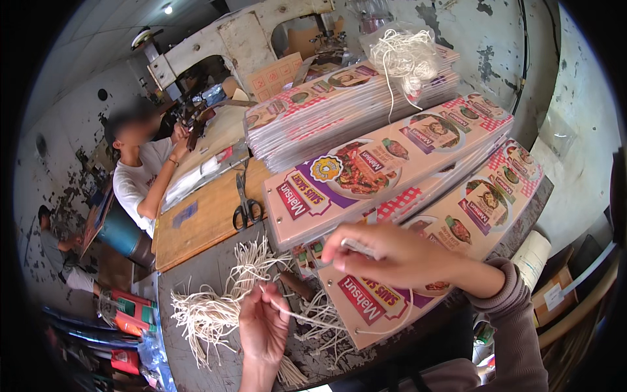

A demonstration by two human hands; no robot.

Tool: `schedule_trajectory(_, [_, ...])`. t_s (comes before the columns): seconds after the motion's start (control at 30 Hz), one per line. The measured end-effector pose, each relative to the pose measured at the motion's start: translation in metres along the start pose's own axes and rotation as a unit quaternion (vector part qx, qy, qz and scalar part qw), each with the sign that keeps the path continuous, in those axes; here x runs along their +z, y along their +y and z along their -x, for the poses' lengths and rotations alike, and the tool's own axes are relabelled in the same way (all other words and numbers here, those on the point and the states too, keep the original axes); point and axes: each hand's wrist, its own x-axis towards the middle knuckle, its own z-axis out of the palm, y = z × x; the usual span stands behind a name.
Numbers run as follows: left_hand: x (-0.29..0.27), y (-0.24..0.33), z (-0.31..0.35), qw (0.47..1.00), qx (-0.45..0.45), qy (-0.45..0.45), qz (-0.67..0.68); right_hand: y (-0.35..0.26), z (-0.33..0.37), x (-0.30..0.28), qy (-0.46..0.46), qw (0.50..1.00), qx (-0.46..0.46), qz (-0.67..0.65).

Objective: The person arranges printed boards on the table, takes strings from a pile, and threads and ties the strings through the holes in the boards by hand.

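A thin white cord point(312, 321) is pinched in the fingertips of my left hand point(264, 325), low over the dark worktop. From there it runs right to the lower corner of a long printed plastic banner point(385, 321), where it curves up along the edge. My right hand point(392, 253) is closed above that banner, a short piece of white cord showing between thumb and fingers. Whether it is the same cord, I cannot tell. Bundles of cut white cords point(208, 313) lie beside and beneath my left hand. A second banner stack point(339, 189) with metal eyelets lies just beyond.
Black-handled scissors point(247, 210) lie on the wooden board point(199, 228). A taller banner stack point(313, 124) at the back carries a bag of white string point(406, 55). At the left, a person in a white shirt point(134, 179) works by a large machine point(228, 39).
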Motion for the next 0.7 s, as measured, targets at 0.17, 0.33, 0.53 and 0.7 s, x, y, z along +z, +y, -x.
schedule_trajectory(0.17, [0.001,0.001,0.000,0.998,-0.018,-0.001,-0.058,0.038,0.004,0.021,0.009,0.954,-0.161,0.254])
schedule_trajectory(0.33, [0.009,-0.011,0.006,0.934,0.001,-0.005,-0.357,0.043,0.006,0.015,-0.021,0.967,-0.135,0.217])
schedule_trajectory(0.53, [0.003,-0.038,0.001,0.922,-0.039,-0.061,-0.380,0.049,0.005,0.018,0.053,0.918,-0.208,0.333])
schedule_trajectory(0.7, [0.004,-0.044,-0.001,0.963,-0.175,0.025,-0.205,0.053,0.008,0.020,0.031,0.907,-0.222,0.357])
